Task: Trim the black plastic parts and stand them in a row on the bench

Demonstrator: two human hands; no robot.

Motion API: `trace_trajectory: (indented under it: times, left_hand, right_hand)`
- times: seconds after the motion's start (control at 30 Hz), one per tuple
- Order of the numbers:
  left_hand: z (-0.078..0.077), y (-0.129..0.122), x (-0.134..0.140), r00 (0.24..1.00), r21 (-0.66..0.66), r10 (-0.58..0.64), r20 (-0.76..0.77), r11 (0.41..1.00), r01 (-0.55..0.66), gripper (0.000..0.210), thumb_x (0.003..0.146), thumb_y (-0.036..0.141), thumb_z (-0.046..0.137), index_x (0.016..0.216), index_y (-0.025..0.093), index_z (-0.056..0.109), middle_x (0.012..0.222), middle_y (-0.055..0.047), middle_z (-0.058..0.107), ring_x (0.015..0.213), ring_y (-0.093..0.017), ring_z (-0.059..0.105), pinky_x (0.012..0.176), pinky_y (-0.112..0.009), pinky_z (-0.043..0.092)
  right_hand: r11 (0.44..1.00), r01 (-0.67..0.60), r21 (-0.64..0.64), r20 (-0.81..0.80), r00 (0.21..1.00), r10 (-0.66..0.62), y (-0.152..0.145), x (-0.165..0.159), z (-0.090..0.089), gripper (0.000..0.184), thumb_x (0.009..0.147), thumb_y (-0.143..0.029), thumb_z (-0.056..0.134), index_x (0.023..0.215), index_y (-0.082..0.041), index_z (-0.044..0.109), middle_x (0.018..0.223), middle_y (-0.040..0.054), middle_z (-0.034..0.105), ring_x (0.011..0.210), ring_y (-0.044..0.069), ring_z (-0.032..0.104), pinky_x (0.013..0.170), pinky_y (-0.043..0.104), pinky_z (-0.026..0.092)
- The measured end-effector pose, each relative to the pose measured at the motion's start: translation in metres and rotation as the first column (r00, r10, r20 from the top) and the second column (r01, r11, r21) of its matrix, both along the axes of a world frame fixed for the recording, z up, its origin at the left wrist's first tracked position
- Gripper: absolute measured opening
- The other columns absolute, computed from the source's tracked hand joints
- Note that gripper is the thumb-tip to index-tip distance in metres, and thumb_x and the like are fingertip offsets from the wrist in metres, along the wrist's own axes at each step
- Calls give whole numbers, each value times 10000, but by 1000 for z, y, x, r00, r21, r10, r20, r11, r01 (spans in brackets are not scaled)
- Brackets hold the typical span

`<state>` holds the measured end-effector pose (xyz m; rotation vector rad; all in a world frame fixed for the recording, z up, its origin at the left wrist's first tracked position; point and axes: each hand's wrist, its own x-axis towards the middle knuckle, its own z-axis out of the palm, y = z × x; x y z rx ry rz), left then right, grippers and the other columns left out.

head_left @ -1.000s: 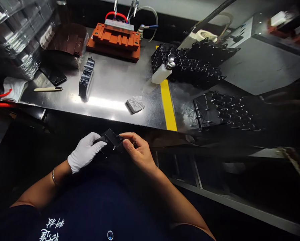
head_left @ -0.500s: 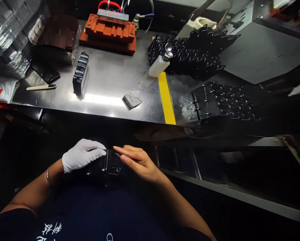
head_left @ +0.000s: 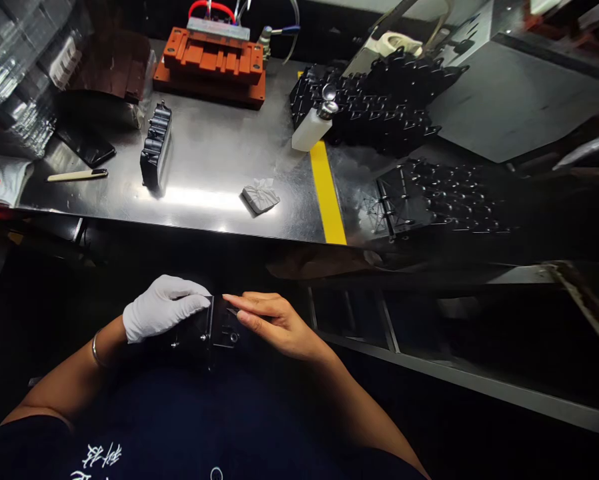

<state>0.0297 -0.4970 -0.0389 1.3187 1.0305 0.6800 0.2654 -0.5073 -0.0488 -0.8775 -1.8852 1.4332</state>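
Observation:
My left hand (head_left: 165,310), in a white glove, is closed on a glossy black moulded part (head_left: 199,333) held low in front of my body. The part's dark surface blends into the shadow, so its full outline is hidden. My bare right hand (head_left: 274,323) is closed at the part's right side. Between its thumb and fingers a small thin blade (head_left: 232,311) sticks out, pointing toward the part. Whether the blade touches the part I cannot tell. On the bench beyond, a similar black part (head_left: 156,148) stands on its own.
On the steel bench (head_left: 204,150) are an orange fixture (head_left: 212,63), a white pump bottle (head_left: 312,127), a folded grey cloth (head_left: 260,197), a pen (head_left: 77,175) and a phone (head_left: 87,143). Many black parts (head_left: 369,107) are stacked past a yellow tape strip (head_left: 327,193). Clear trays (head_left: 14,73) rise at left.
The view has shifted slightly, so the bench things sit a little further left. Both hands keep nearly the same pose at the black part; the blade's tilt looks slightly different.

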Motion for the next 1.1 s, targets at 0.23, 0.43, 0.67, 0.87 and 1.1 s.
trace_trajectory:
  times: [0.23, 0.43, 0.67, 0.87, 1.1]
  left_hand:
    - [0, 0, -1, 1000, -3, -16, 9, 1000, 17, 223, 797, 349, 654, 756, 159, 762, 728, -58, 727, 661, -163, 651, 609, -224, 500]
    - [2, 0, 2, 994, 194, -17, -104, 980, 37, 215, 804, 354, 650, 729, 181, 752, 643, -51, 685, 576, -144, 602, 578, -229, 454]
    - [-7, -4, 5, 956, 360, 231, -179, 920, -155, 397, 822, 418, 614, 512, 179, 550, 485, 16, 489, 470, -91, 401, 512, -228, 344]
    - [-9, -6, 7, 958, 370, 234, -166, 915, -159, 401, 823, 434, 614, 519, 184, 537, 487, 18, 480, 469, -92, 389, 512, -234, 341]
    - [-11, -6, 8, 959, 393, 227, -168, 908, -147, 400, 837, 425, 600, 523, 183, 545, 490, 17, 489, 468, -89, 394, 516, -231, 342]
  right_hand:
    - [998, 36, -57, 7, 999, -36, 2, -2, 0, 297, 936, -324, 529, 1131, -178, 698, 651, -6, 537, 588, 88, 480, 533, 207, 401]
    - [969, 235, -82, 69, 971, -230, 1, -6, 2, 272, 933, -357, 519, 1049, -178, 688, 769, 27, 660, 666, 113, 589, 604, 222, 476]
    - [903, 324, 281, 94, 927, -362, -3, -19, 2, 290, 946, -266, 464, 707, -172, 599, 603, 3, 565, 536, 100, 514, 518, 227, 429]
    - [900, 307, 310, 72, 936, -344, -2, -24, 4, 272, 929, -227, 482, 709, -165, 631, 572, 0, 559, 509, 98, 507, 486, 225, 409]
    - [895, 317, 314, 83, 930, -358, -2, -24, 4, 266, 925, -206, 490, 708, -157, 637, 564, -6, 536, 498, 90, 490, 477, 220, 391]
